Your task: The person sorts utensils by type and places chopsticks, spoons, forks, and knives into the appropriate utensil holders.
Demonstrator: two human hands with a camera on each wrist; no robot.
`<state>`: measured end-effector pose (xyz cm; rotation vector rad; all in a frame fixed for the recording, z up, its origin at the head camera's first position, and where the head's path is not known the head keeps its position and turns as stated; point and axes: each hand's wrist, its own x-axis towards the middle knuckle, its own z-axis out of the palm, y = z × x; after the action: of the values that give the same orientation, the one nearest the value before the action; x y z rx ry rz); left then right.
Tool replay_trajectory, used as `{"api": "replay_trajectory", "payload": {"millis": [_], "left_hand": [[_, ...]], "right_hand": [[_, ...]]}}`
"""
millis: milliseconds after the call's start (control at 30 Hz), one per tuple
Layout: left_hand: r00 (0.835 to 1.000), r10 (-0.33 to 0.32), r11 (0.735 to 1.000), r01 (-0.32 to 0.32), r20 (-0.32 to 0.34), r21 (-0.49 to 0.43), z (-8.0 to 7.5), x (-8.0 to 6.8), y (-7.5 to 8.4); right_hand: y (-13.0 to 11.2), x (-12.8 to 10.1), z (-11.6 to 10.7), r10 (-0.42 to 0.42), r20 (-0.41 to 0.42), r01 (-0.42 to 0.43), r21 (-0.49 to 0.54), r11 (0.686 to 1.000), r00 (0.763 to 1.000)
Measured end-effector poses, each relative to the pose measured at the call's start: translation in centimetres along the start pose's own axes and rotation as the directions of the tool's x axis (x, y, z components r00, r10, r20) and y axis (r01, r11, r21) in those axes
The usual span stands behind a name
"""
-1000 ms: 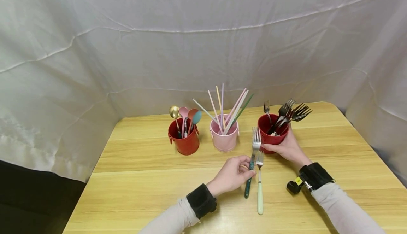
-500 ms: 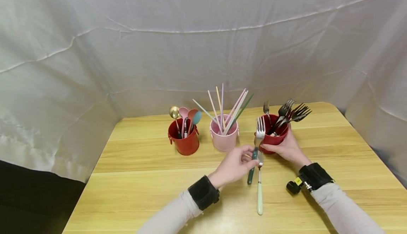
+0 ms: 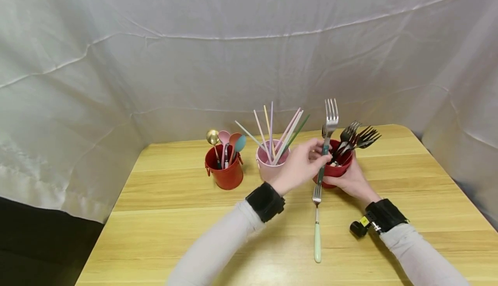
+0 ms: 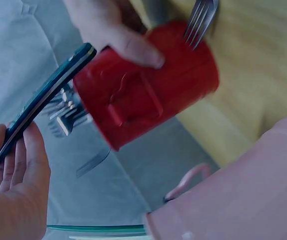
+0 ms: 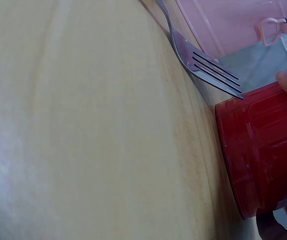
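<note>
In the head view my left hand [image 3: 297,165] pinches the dark green handle of a fork [image 3: 331,122], tines upward, at the left side of the right-hand red bucket [image 3: 336,171]. That handle [image 4: 41,105] slants between thumb and fingers in the left wrist view. My right hand [image 3: 355,183] holds the same bucket around its side; several dark and silver forks [image 3: 359,138] stand in it, heads out. A second fork with a pale green handle [image 3: 317,240] lies on the table, its tines close to the bucket's base, as the right wrist view also shows.
Left of the forks stands a pink bucket [image 3: 268,173] with several coloured sticks, partly behind my left hand. Further left is another red bucket [image 3: 227,179] with several spoons [image 3: 235,139]. A grey cloth [image 3: 249,70] hangs behind the wooden table [image 3: 167,234].
My left hand has lifted the dark green-handled fork up and away from me, from beside the pale-handled fork to the bucket's rim. The right hand and its bucket have stayed still.
</note>
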<state>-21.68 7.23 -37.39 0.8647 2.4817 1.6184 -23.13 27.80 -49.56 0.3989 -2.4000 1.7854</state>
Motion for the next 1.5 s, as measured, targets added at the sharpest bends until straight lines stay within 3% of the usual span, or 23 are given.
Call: {"api": "replay_trajectory", "payload": {"millis": [300, 533, 667, 867, 1100, 1267, 1500], "left_hand": [[0.991, 0.066, 0.998, -0.064, -0.116, 0.025, -0.2, 3.3, 1.3], [0.986, 0.084, 0.991, -0.067, -0.147, 0.119, 0.5, 4.4, 0.3], [0.987, 0.074, 0.977, -0.043, -0.142, 0.21, 0.9, 4.5, -0.8], [0.991, 0.003, 0.96, 0.035, -0.135, 0.276, 1.1, 4.4, -1.8], [0.986, -0.044, 0.909, 0.105, -0.159, 0.403, 1.3, 4.5, -2.7], [0.99, -0.013, 0.884, 0.078, -0.143, 0.462, 1.1, 4.2, -2.9], [0.992, 0.007, 0.9, 0.048, -0.126, 0.433, 0.7, 2.8, -3.1]], "right_hand": [[-0.2, 0.0, 0.1, 0.036, -0.023, -0.037, -0.072, 0.997, 0.999], [-0.2, 0.1, 0.2, 0.059, -0.011, -0.059, -0.088, 0.994, 0.998], [-0.1, 0.1, 0.2, 0.066, -0.013, -0.067, -0.091, 0.994, 0.998], [-0.2, 0.1, 0.1, 0.074, -0.004, -0.074, -0.093, 0.993, 0.997], [-0.3, 0.0, 0.1, 0.074, 0.0, -0.074, -0.11, 0.991, 0.997], [-0.2, -0.1, 0.1, 0.07, -0.012, -0.071, -0.096, 0.993, 0.997], [0.0, -0.1, 0.1, 0.037, -0.018, -0.038, -0.07, 0.997, 0.999]]}}
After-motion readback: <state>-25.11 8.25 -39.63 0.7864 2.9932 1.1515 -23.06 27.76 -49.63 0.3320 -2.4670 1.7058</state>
